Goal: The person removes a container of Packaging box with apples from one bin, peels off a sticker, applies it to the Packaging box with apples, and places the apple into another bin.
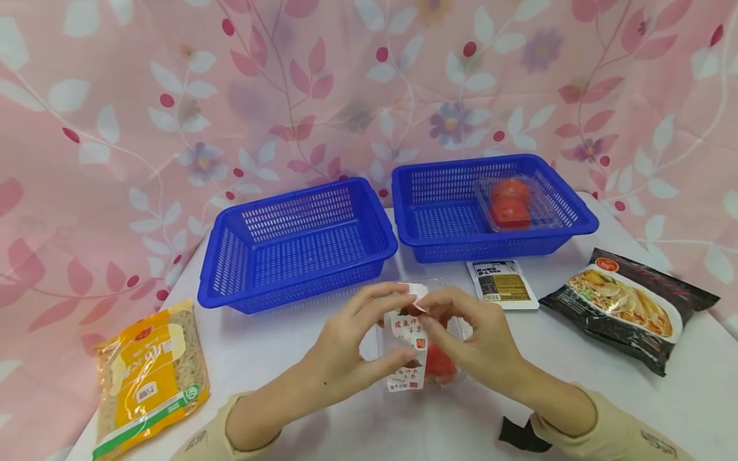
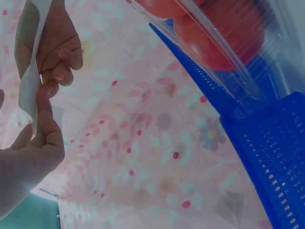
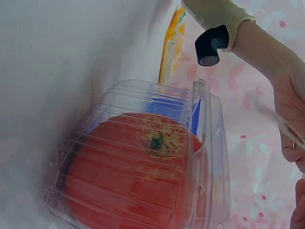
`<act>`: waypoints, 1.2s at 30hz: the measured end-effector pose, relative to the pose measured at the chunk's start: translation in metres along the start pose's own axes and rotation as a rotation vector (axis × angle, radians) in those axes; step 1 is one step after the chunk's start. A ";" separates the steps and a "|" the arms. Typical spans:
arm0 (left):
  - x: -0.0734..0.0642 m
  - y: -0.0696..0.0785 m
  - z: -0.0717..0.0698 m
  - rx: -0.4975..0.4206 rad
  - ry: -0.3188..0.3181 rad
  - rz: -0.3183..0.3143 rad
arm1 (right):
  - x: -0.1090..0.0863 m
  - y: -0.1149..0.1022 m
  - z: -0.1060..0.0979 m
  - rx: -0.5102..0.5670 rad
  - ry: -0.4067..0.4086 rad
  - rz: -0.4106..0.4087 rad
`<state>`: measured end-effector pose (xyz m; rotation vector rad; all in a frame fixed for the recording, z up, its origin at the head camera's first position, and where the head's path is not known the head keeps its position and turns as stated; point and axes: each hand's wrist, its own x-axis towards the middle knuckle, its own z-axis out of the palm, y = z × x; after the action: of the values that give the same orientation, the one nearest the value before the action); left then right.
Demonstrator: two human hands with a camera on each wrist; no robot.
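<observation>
One label (image 1: pixel 406 334) hangs between a pinching right hand (image 1: pixel 487 334) and a spread left hand (image 1: pixel 346 346); uneven tugging could tear it.

There are two clear boxes: the near box (image 3: pixel 199 143) and, beyond it, the far box (image 1: pixel 540 208). Two blue baskets (image 1: pixel 300 251) and two visible tomatoes (image 1: pixel 510 214) are beyond the near box. Left of it is one yellow bag (image 1: pixel 152 378); right of it, one white sachet (image 1: pixel 501 285) and one black packet (image 1: pixel 628 307). Over it are one label strip (image 1: pixel 407 333), one left hand (image 1: pixel 348 346) and one right hand (image 1: pixel 484 336).
</observation>
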<state>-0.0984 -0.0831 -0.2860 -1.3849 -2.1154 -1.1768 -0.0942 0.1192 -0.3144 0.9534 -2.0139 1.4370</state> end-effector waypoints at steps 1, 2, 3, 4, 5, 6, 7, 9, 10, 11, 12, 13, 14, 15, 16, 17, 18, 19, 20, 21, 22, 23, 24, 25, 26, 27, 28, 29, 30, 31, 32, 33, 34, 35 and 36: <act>0.000 -0.001 0.000 -0.001 0.003 -0.009 | 0.000 0.000 0.000 -0.004 -0.002 -0.003; -0.001 -0.001 0.000 0.003 0.007 -0.017 | 0.000 0.000 0.001 -0.005 -0.004 -0.011; -0.001 -0.002 0.000 0.011 0.012 -0.022 | -0.001 0.000 0.001 -0.014 -0.005 -0.026; -0.001 -0.002 0.000 0.019 0.017 -0.024 | -0.001 0.000 0.002 -0.025 -0.005 -0.039; -0.001 -0.003 0.000 0.025 0.023 -0.023 | -0.001 0.001 0.002 -0.040 -0.001 -0.058; -0.002 -0.004 0.001 0.032 0.029 -0.018 | 0.000 0.002 0.003 -0.055 0.007 -0.077; -0.002 -0.005 0.001 0.037 0.036 -0.014 | 0.000 0.002 0.004 -0.075 0.015 -0.094; -0.002 -0.006 0.002 0.045 0.045 -0.007 | 0.000 0.004 0.005 -0.123 0.040 -0.132; -0.003 -0.007 0.002 0.046 0.048 -0.003 | 0.001 0.005 0.006 -0.144 0.052 -0.144; -0.003 -0.007 0.002 0.046 0.049 0.000 | 0.001 0.005 0.007 -0.162 0.064 -0.160; -0.003 -0.008 0.003 0.047 0.050 0.003 | 0.001 0.006 0.007 -0.177 0.073 -0.171; -0.003 -0.008 0.003 0.046 0.048 0.003 | 0.002 0.007 0.008 -0.190 0.078 -0.182; -0.003 -0.009 0.003 0.047 0.046 0.004 | 0.003 0.008 0.008 -0.198 0.083 -0.197; -0.003 -0.009 0.003 0.048 0.042 0.003 | 0.003 0.009 0.008 -0.206 0.086 -0.214; -0.004 -0.010 0.003 0.049 0.040 0.001 | 0.004 0.010 0.008 -0.213 0.088 -0.228; -0.004 -0.011 0.004 0.051 0.037 -0.001 | 0.005 0.010 0.008 -0.219 0.090 -0.245; -0.004 -0.012 0.004 0.053 0.034 -0.005 | 0.005 0.011 0.008 -0.226 0.092 -0.257; -0.004 -0.013 0.004 0.052 0.031 -0.008 | 0.006 0.012 0.008 -0.233 0.094 -0.266; -0.005 -0.014 0.004 0.052 0.028 -0.012 | 0.006 0.012 0.008 -0.241 0.096 -0.272; -0.005 -0.015 0.005 0.052 0.026 -0.018 | 0.006 0.013 0.008 -0.249 0.097 -0.278; -0.005 -0.015 0.005 0.050 0.024 -0.024 | 0.007 0.013 0.008 -0.253 0.096 -0.279; -0.006 -0.016 0.005 0.048 0.022 -0.033 | 0.007 0.013 0.008 -0.257 0.096 -0.280; -0.006 -0.017 0.005 0.047 0.019 -0.044 | 0.007 0.013 0.008 -0.260 0.095 -0.279; -0.007 -0.017 0.004 0.046 0.015 -0.056 | 0.007 0.013 0.008 -0.265 0.095 -0.280; -0.007 -0.018 0.004 0.045 0.011 -0.069 | 0.007 0.014 0.007 -0.269 0.094 -0.279; -0.007 -0.018 0.004 0.045 0.007 -0.084 | 0.007 0.014 0.007 -0.272 0.092 -0.280; -0.007 -0.019 0.004 0.044 0.002 -0.096 | 0.007 0.014 0.007 -0.273 0.091 -0.281; -0.008 -0.019 0.004 0.043 -0.003 -0.108 | 0.007 0.014 0.007 -0.277 0.089 -0.282; -0.008 -0.020 0.004 0.041 -0.008 -0.118 | 0.007 0.015 0.007 -0.279 0.087 -0.283; -0.008 -0.020 0.004 0.040 -0.012 -0.125 | 0.008 0.015 0.006 -0.284 0.084 -0.283; -0.008 -0.021 0.004 0.040 -0.016 -0.132 | 0.008 0.015 0.006 -0.285 0.081 -0.282; -0.008 -0.021 0.004 0.042 -0.021 -0.139 | 0.008 0.015 0.006 -0.284 0.076 -0.279; -0.008 -0.022 0.004 0.042 -0.025 -0.145 | 0.008 0.015 0.005 -0.283 0.070 -0.274; -0.008 -0.023 0.004 0.044 -0.029 -0.153 | 0.008 0.015 0.005 -0.284 0.063 -0.267; -0.009 -0.023 0.004 0.046 -0.032 -0.161 | 0.008 0.015 0.004 -0.284 0.054 -0.257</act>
<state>-0.1143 -0.0894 -0.3043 -1.2405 -2.2982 -1.1639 -0.1105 0.1160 -0.3193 0.9937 -1.9101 0.9996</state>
